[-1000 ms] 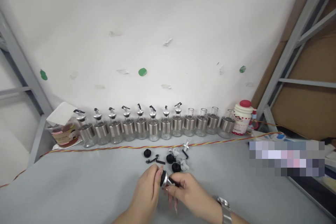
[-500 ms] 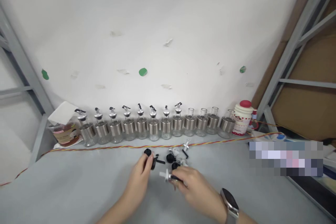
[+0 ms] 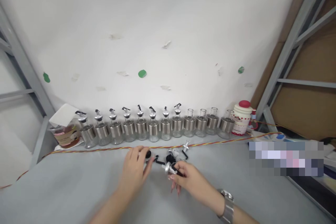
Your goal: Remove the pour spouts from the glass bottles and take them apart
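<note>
In the head view my right hand (image 3: 185,176) pinches a silver pour spout (image 3: 168,168) with a black flap lever, its narrow end tilted to the left. My left hand (image 3: 135,164) is low over the table with thumb and fingers apart. Beside its fingertips lies a black round stopper (image 3: 148,154), partly covered by the fingers. Between the hands are a short black strip (image 3: 160,162), another black stopper (image 3: 170,158) and a pale spout part (image 3: 174,152). Slightly farther back rests a clear-white spout piece (image 3: 186,145) beside a black strip (image 3: 185,154).
Along the wall stands a row of glass bottles with steel bands (image 3: 141,126); those on the left carry spouts, while several at right have bare necks. A twisted red-yellow wire (image 3: 105,149) crosses the table. A plastic tub (image 3: 65,136) and a cream jar (image 3: 241,119) flank the row.
My left hand has opened from its grip on black stopper parts and shifted slightly back. My right hand has lifted and turned the spout, its silver collar now showing.
</note>
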Action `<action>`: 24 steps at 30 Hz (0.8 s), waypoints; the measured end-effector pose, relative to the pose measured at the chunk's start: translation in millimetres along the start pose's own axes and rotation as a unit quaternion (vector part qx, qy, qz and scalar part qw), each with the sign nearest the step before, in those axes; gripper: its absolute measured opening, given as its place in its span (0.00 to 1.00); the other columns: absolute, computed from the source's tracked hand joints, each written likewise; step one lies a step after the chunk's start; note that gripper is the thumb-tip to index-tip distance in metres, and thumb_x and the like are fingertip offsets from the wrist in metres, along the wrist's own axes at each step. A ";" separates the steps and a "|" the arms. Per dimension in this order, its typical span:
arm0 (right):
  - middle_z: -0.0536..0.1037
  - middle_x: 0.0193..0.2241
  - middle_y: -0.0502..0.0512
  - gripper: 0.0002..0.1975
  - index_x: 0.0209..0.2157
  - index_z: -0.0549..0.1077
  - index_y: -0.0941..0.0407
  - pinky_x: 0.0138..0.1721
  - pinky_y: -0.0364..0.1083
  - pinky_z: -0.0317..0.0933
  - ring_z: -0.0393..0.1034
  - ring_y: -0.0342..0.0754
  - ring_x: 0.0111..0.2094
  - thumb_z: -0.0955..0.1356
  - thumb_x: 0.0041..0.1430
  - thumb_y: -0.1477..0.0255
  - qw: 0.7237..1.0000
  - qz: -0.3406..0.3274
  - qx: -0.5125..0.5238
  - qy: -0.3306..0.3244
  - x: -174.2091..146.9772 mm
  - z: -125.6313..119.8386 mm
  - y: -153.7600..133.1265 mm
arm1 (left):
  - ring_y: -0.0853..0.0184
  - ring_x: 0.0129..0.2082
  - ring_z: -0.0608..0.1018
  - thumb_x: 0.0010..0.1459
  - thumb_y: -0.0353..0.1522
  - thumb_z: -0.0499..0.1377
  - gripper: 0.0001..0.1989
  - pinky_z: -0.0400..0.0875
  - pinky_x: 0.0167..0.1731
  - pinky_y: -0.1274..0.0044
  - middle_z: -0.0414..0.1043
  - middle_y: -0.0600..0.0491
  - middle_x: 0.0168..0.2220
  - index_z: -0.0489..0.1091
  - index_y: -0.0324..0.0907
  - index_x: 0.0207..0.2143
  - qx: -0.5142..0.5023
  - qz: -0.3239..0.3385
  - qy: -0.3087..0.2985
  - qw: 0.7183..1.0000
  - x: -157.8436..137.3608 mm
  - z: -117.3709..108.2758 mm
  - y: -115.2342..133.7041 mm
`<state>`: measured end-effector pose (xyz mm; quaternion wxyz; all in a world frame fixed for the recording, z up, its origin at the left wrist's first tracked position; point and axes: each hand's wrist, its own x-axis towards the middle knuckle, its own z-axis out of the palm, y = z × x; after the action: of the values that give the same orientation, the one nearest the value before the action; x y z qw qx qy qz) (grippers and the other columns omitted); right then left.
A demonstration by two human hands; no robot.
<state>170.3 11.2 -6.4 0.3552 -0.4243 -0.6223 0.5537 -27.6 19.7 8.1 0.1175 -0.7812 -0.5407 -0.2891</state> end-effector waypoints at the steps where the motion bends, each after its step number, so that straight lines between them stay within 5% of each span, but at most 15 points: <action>1: 0.70 0.21 0.48 0.07 0.26 0.62 0.57 0.22 0.42 0.60 0.66 0.43 0.22 0.65 0.49 0.69 0.999 -0.017 -0.039 0.013 -1.6 0.1 -0.2 | 0.61 0.43 0.68 0.57 0.37 0.49 0.16 0.63 0.42 0.69 0.65 0.44 0.42 0.63 0.41 0.45 -0.064 0.042 -0.015 0.997 -1.4 -1.5 4.8; 4: 0.71 0.24 0.48 0.02 0.28 0.65 0.56 0.27 0.41 0.57 0.66 0.44 0.27 0.63 0.50 0.76 0.984 -0.080 -0.156 0.037 -5.9 1.1 -2.8 | 0.62 0.47 0.66 0.54 0.39 0.52 0.22 0.63 0.46 0.70 0.64 0.47 0.48 0.56 0.47 0.52 -0.188 0.104 -0.090 0.972 -7.6 -1.3 16.0; 7: 0.72 0.25 0.48 0.03 0.29 0.66 0.56 0.29 0.41 0.56 0.65 0.43 0.28 0.62 0.51 0.77 0.980 -0.090 -0.173 0.028 -7.1 0.9 -5.5 | 0.65 0.45 0.69 0.53 0.39 0.54 0.19 0.65 0.45 0.73 0.68 0.51 0.45 0.60 0.48 0.49 -0.242 0.096 -0.125 0.957 -12.6 4.4 18.9; 12: 0.73 0.30 0.50 0.09 0.35 0.65 0.56 0.31 0.42 0.59 0.67 0.44 0.30 0.65 0.50 0.74 0.996 -0.058 -0.050 -0.034 -3.8 -5.4 -4.7 | 0.65 0.40 0.72 0.52 0.36 0.55 0.14 0.66 0.41 0.74 0.70 0.52 0.40 0.65 0.47 0.42 -0.324 -0.047 -0.106 0.939 -12.0 9.6 16.8; 16: 0.71 0.30 0.52 0.11 0.37 0.64 0.57 0.32 0.44 0.61 0.67 0.44 0.29 0.65 0.52 0.68 0.999 -0.052 0.003 -0.003 -2.1 -7.7 -7.3 | 0.65 0.34 0.73 0.51 0.38 0.55 0.13 0.67 0.36 0.74 0.71 0.52 0.34 0.65 0.42 0.39 -0.423 -0.191 -0.122 0.877 -8.1 9.0 20.6; 19: 0.70 0.25 0.51 0.13 0.31 0.65 0.58 0.27 0.44 0.62 0.65 0.43 0.23 0.62 0.55 0.62 0.999 -0.048 0.004 0.016 -0.4 -4.3 -9.3 | 0.65 0.34 0.73 0.50 0.37 0.56 0.15 0.67 0.35 0.75 0.70 0.50 0.36 0.65 0.41 0.41 -0.486 -0.214 -0.135 0.837 -6.8 8.7 24.7; 24: 0.65 0.18 0.46 0.16 0.24 0.60 0.55 0.19 0.42 0.59 0.62 0.42 0.19 0.60 0.54 0.57 0.998 -0.055 0.035 0.026 2.5 3.6 -3.8 | 0.65 0.37 0.72 0.47 0.35 0.59 0.14 0.66 0.38 0.77 0.69 0.50 0.39 0.68 0.42 0.39 -0.507 -0.181 -0.140 0.831 -11.1 9.1 30.5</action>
<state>165.5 12.1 -3.2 0.4155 -0.3912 -0.6155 0.5436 0.4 3.8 -1.8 -0.4264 -0.6515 -0.4601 -0.4268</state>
